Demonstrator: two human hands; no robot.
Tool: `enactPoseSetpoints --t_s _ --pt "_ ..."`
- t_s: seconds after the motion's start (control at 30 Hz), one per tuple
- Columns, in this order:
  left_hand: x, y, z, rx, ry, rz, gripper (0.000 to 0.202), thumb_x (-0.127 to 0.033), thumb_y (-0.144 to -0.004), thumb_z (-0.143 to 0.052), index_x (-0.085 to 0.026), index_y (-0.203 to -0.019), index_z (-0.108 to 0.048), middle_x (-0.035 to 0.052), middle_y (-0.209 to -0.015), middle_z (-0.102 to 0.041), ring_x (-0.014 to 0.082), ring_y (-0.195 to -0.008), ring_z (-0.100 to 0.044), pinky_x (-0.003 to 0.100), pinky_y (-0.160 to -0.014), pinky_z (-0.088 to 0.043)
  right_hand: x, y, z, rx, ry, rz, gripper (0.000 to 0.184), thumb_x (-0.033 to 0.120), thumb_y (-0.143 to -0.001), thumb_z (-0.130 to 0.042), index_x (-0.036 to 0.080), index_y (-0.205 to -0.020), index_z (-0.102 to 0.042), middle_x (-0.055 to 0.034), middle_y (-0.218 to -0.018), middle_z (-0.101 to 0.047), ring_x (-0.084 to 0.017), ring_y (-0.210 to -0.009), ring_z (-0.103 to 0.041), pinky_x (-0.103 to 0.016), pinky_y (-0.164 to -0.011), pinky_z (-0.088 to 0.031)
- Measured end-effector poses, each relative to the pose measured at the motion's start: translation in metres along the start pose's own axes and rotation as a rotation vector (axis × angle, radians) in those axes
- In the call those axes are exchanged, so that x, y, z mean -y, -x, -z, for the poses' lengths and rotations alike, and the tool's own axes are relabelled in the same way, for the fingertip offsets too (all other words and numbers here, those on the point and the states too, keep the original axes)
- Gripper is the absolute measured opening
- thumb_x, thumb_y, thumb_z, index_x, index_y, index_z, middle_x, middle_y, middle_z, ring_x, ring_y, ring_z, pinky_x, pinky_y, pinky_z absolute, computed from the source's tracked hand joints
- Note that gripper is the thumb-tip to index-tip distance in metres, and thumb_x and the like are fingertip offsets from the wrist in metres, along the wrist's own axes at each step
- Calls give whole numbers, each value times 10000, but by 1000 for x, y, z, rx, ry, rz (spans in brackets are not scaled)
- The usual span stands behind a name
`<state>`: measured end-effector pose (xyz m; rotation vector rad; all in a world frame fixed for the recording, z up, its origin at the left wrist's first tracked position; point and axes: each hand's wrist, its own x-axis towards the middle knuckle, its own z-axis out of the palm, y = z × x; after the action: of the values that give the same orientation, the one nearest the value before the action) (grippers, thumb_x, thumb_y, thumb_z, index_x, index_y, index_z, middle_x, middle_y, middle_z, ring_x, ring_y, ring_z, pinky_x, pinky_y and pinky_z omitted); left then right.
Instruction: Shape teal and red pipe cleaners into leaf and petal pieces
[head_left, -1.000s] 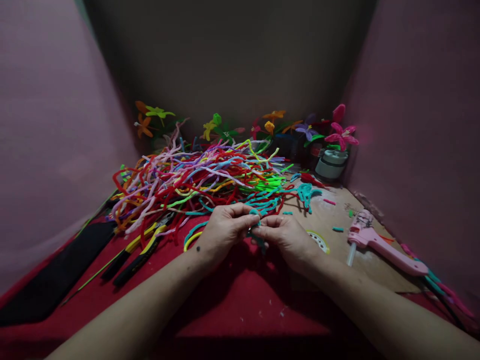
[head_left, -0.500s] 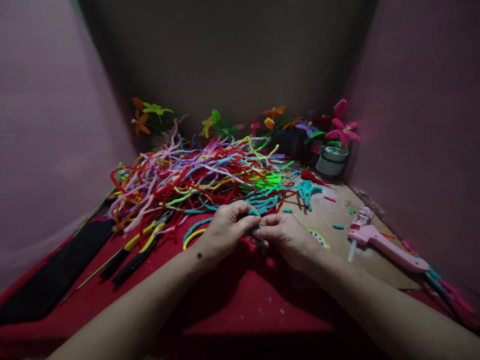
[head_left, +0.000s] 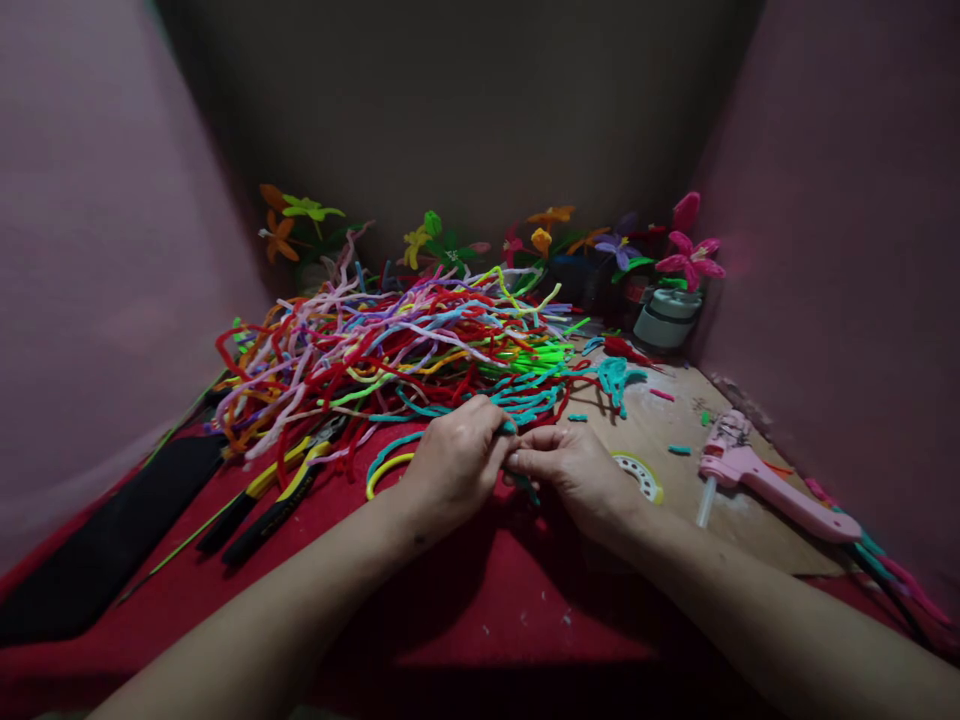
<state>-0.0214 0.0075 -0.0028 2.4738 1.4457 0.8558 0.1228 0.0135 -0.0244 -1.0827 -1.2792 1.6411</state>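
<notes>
Between my hands, above the red cloth [head_left: 480,620], is a teal pipe cleaner [head_left: 508,427], mostly hidden by my fingers. My left hand [head_left: 459,455] is closed on its upper part, with the back of the hand turned up. My right hand [head_left: 566,465] pinches it from the other side with thumb and forefinger. A short teal end pokes out below the fingertips. Behind the hands lies a bundle of loose teal pipe cleaners [head_left: 529,400]. A teal petal-like shape [head_left: 619,378] of bent pipe cleaner sits on the board to the right.
A large tangle of multicoloured pipe cleaners [head_left: 375,350] covers the back left. Yellow-black pliers [head_left: 281,490] lie at left. On the brown board [head_left: 637,440] rest a pink glue gun [head_left: 772,485] and cut scraps. Pipe-cleaner flowers [head_left: 690,262] stand along the back.
My left hand has rolled over, so its back faces up more and its thumb is less visible. The right hand stays nearly in place, still pinching the teal pipe cleaner.
</notes>
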Motion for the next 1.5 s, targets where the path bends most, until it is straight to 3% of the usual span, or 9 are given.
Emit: enactPoseSetpoints --t_s 0.13,0.27,0.37,0.57,0.9,1.03,1.13,1.4,1.5 --pt "-1 0 1 -36 85 12 144 -181 -789 -460 -153 -733 -589 44 -734 -552 139 -680 -507 245 -626 -382 -2 1 2 3 29 23 89 222 -614 -649 134 -609 -651 22 -470 -529 -62 -399 -391 -219 -417 -275" --pt "-3 -3 5 -23 428 218 180 -279 -763 -523 -159 -670 -618 10 -642 -574 116 -606 -504 209 -552 -378 -2 0 5 12 5 22 126 255 -617 -663 134 -585 -644 23 -450 -515 -64 -382 -383 -225 -405 -264" --pt "-5 -5 7 -31 543 328 183 -283 -748 -534 -150 -668 -631 0 -602 -582 101 -550 -488 195 -510 -368 0 1 6 58 -15 -24 128 238 -615 -659 138 -548 -615 27 -433 -502 -68 -368 -396 -226 -401 -276" --pt "-3 -6 7 -22 581 363 206 -304 -740 -544 -134 -649 -619 3 -591 -592 104 -546 -508 193 -506 -381 4 4 2 139 -35 -17 106 224 -601 -676 134 -651 -653 14 -532 -564 -70 -435 -441 -215 -444 -322" --pt "-5 -3 4 -153 394 279 202 -287 -720 -580 -153 -573 -614 -1 -569 -572 101 -557 -493 191 -510 -363 4 5 2 91 44 -12 193 278 -651 -637 141 -525 -588 19 -424 -515 -73 -353 -404 -221 -382 -305" --pt "-3 -9 9 -123 679 466 304 -391 -766 -518 -139 -608 -582 -40 -461 -452 59 -402 -366 187 -397 -276 4 2 5 117 -52 -38 184 281 -653 -647 137 -553 -590 5 -485 -546 -76 -378 -428 -223 -390 -336" --pt "-1 -12 12 -96 826 548 261 -386 -750 -542 -133 -709 -592 -36 -509 -497 46 -383 -357 179 -381 -264 2 -2 9 115 -117 -16 177 281 -656 -657 134 -581 -596 5 -511 -544 -69 -407 -434 -211 -397 -335" --pt "6 -11 7 69 1019 505 251 -343 -700 -619 -133 -837 -610 -32 -541 -501 39 -396 -346 176 -385 -252 5 0 11 154 -124 -71 152 245 -656 -629 139 -563 -571 6 -489 -547 -77 -358 -430 -210 -336 -318" --pt "7 -11 9 103 1005 493 232 -325 -687 -633 -127 -804 -605 -48 -495 -461 34 -380 -324 171 -370 -232 7 2 10 169 -90 -82 135 228 -646 -627 131 -564 -581 9 -482 -547 -73 -360 -431 -204 -343 -321"
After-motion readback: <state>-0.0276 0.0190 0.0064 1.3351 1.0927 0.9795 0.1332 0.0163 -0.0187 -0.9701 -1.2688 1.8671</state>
